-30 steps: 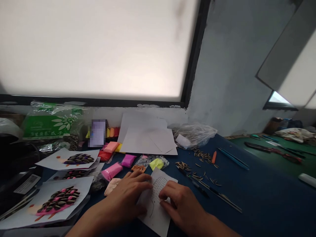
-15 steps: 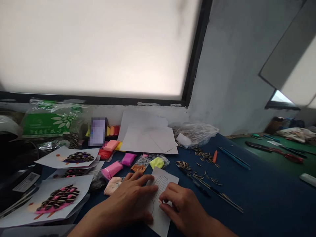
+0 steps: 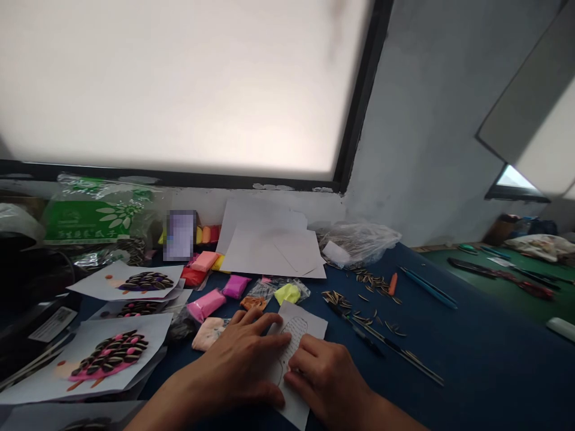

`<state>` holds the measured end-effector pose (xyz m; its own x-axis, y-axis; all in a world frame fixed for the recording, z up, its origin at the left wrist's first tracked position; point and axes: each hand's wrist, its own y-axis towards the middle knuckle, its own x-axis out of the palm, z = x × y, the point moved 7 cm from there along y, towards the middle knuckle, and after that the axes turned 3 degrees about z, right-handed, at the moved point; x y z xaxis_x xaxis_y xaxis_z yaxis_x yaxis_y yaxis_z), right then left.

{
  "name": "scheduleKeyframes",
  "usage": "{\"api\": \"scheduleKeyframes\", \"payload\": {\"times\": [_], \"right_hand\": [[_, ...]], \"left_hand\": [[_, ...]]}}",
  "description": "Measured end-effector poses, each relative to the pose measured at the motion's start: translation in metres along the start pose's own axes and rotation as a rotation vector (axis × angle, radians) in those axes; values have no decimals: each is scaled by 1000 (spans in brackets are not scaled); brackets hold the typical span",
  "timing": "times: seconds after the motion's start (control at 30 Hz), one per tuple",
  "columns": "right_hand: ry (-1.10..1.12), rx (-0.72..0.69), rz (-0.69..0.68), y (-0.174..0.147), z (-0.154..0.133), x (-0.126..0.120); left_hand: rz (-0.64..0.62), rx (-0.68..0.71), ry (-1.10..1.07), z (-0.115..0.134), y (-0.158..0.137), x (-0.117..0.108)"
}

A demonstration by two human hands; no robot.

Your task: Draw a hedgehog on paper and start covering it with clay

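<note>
A white sheet of paper (image 3: 299,413) lies before me, with a drawn oval outline (image 3: 296,326) filled with wavy pencil-like marks. My left hand (image 3: 245,353) rests on the sheet's left side, fingers spread and open. On its right side my right hand (image 3: 326,374) is closed in a pinch, its fingertips low against the paper by the drawing's lower end. Between them a small pale lump of clay barely shows; the fingers mostly hide it. An opened pack of peach clay (image 3: 209,333) sits just beyond my left hand.
Finished hedgehog pictures (image 3: 110,359) with seeds pressed into clay are stacked at left. Clay packs (image 3: 206,305), white sheets (image 3: 274,248) and a clear plastic bag (image 3: 359,242) lie further back. Loose seeds (image 3: 372,281), a pen (image 3: 366,338) and blue tweezers (image 3: 429,287) are at right.
My right hand has shifted slightly left and its fingertips have closed in lower on the paper. My left hand stays on the sheet. The whole view has shifted a little.
</note>
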<state>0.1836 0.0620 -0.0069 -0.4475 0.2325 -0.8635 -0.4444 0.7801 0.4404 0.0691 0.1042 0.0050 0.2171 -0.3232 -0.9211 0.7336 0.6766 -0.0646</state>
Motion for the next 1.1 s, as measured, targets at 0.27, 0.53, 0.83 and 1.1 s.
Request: {"api": "scheduleKeyframes", "payload": {"times": [0.27,0.53,0.83,1.1], "right_hand": [[-45,-78,53,1,-9,-1],[-31,-43,-48,-8,-11,1],[-99,-117,-25,-10,-20,-10],[-214,-230,58,-18,-34,-4]], "left_hand": [[-39,-4,-78,-14,-5,6],[-20,10,-61,-14,-3,6],[-71,-40,-101,-16,-6,6],[-98,-49,-102,-17,-9,3]]}}
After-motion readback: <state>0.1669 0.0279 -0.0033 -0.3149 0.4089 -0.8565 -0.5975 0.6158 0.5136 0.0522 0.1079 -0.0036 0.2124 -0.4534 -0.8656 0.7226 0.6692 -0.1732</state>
